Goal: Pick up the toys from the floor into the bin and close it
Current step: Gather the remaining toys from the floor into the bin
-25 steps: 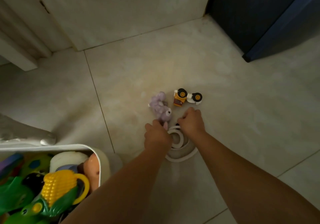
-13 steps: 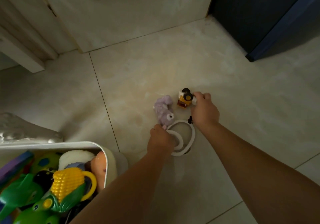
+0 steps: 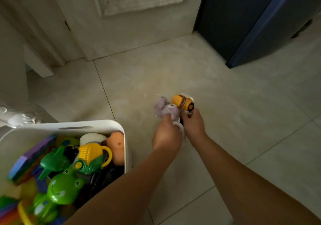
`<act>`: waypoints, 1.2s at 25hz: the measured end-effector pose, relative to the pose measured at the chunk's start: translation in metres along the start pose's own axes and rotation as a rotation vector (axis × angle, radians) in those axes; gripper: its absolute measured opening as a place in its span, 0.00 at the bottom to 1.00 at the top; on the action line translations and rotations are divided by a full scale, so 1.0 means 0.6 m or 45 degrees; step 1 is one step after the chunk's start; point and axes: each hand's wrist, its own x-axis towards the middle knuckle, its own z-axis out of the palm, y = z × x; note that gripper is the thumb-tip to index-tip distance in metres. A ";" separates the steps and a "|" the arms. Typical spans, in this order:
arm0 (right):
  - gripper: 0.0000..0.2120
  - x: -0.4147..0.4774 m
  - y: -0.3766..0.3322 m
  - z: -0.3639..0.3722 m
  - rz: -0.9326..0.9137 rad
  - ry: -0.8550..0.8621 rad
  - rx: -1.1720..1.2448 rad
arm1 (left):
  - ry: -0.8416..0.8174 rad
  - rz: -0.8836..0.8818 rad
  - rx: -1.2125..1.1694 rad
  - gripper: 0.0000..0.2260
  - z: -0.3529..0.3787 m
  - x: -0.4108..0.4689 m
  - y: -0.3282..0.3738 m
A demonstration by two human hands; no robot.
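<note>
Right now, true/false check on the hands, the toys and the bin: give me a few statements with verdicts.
1. The right hand holds the truck. True.
2. The plush lies untouched on the floor. False: the left hand grips it.
3. The bin is closed. False: it is open, with toys showing inside.
4. A green frog is in the bin. True.
5. The bin sits to the right of both hands. False: it is to their left.
</note>
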 end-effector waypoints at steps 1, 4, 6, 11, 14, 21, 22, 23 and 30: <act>0.11 -0.023 -0.008 -0.007 0.002 0.011 0.066 | 0.018 0.047 0.013 0.18 -0.010 -0.019 -0.002; 0.11 -0.102 -0.059 -0.035 -0.021 0.046 0.197 | 0.031 0.140 -0.017 0.18 -0.055 -0.083 -0.001; 0.11 -0.159 -0.100 -0.049 -0.070 0.038 0.219 | 0.061 0.181 -0.003 0.16 -0.101 -0.135 0.006; 0.12 -0.304 -0.212 -0.055 -0.170 -0.055 0.288 | 0.090 0.186 -0.135 0.14 -0.263 -0.238 0.007; 0.13 -0.382 -0.264 -0.046 -0.199 -0.193 0.241 | 0.150 0.189 -0.287 0.13 -0.369 -0.285 -0.024; 0.03 -0.523 -0.219 0.027 -0.073 -0.679 0.015 | 0.161 0.025 -0.330 0.11 -0.466 -0.397 -0.173; 0.03 -0.531 -0.200 0.040 -0.037 -0.718 0.003 | 0.136 0.002 -0.301 0.12 -0.464 -0.405 -0.192; 0.03 -0.541 -0.182 0.052 0.006 -0.747 -0.010 | 0.111 -0.017 -0.284 0.12 -0.463 -0.413 -0.209; 0.07 -0.567 -0.156 0.092 0.150 -0.939 -0.129 | 0.165 -0.025 -0.264 0.10 -0.499 -0.430 -0.244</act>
